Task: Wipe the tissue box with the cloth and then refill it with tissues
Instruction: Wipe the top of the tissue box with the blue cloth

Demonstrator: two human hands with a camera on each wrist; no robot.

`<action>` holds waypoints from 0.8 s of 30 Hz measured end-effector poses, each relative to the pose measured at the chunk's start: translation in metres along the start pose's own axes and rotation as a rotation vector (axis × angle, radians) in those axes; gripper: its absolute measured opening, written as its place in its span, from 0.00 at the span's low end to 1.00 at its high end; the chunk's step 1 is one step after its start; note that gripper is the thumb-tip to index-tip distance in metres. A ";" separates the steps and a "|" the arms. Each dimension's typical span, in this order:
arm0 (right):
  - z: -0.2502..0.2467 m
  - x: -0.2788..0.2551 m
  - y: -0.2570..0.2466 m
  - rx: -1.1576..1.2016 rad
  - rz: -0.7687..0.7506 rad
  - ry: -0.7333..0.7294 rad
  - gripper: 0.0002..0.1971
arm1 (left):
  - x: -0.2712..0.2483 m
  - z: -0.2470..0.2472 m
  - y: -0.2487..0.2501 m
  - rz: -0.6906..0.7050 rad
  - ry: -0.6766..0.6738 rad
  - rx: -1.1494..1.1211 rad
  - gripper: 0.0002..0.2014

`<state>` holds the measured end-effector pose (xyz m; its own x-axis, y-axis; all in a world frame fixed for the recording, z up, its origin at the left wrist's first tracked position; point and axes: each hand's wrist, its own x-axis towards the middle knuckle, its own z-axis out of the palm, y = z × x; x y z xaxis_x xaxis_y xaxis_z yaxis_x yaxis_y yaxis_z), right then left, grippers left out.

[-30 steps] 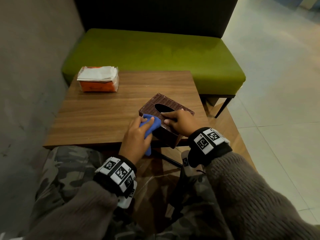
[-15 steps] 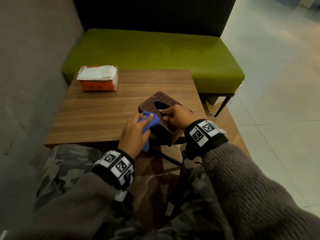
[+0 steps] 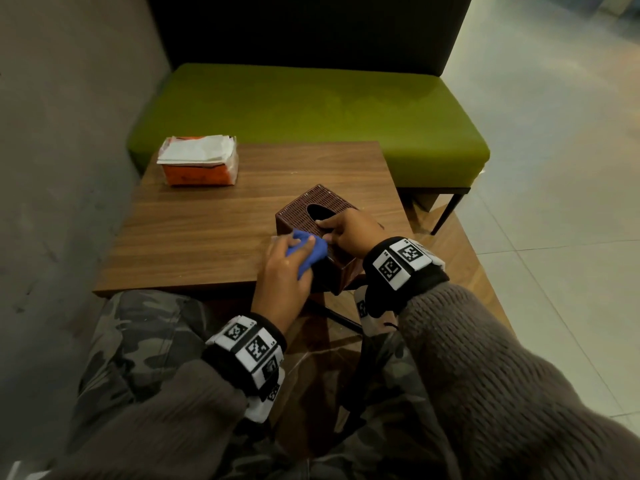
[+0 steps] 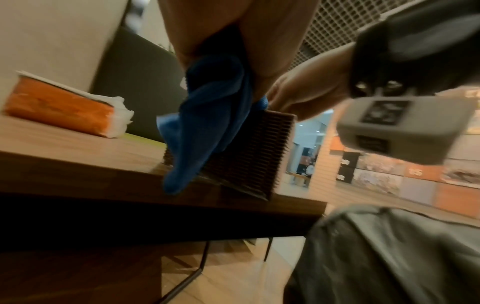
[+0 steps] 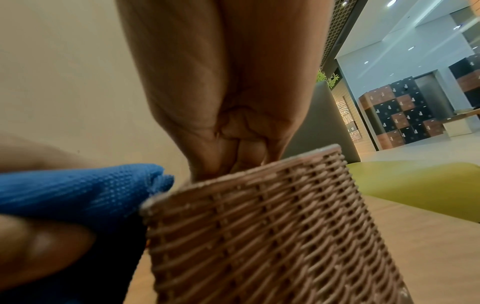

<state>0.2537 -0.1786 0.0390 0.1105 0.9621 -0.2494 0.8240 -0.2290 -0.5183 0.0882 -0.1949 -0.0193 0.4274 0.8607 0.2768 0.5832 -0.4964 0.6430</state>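
The brown woven tissue box stands at the near right corner of the wooden table, its oval top opening empty. My left hand holds a bunched blue cloth against the box's near-left side, by the top edge. In the left wrist view the cloth hangs down over the box. My right hand sits on the box top with curled fingers, holding it steady. The right wrist view shows the box wall close up and the cloth at its left corner.
An orange pack of white tissues lies at the table's far left corner. A green bench runs behind the table and a grey wall stands on the left. Tiled floor lies to the right.
My left hand has rubbed the cloth a little up and along the box's near-left side. My right hand keeps its hold on the box top.
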 end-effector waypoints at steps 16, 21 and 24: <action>-0.004 0.004 0.002 0.009 -0.004 -0.026 0.21 | 0.051 -0.037 -0.037 0.034 -0.024 0.189 0.22; -0.007 0.004 -0.001 -0.023 -0.030 -0.064 0.22 | 0.062 -0.045 -0.035 0.010 -0.083 0.156 0.22; 0.005 -0.002 -0.001 -0.105 -0.092 0.073 0.26 | 0.038 -0.043 -0.031 0.071 -0.082 0.188 0.23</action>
<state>0.2503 -0.1806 0.0356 0.0685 0.9874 -0.1426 0.8855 -0.1260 -0.4472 0.0566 -0.1419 0.0022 0.5225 0.8144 0.2526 0.6648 -0.5746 0.4773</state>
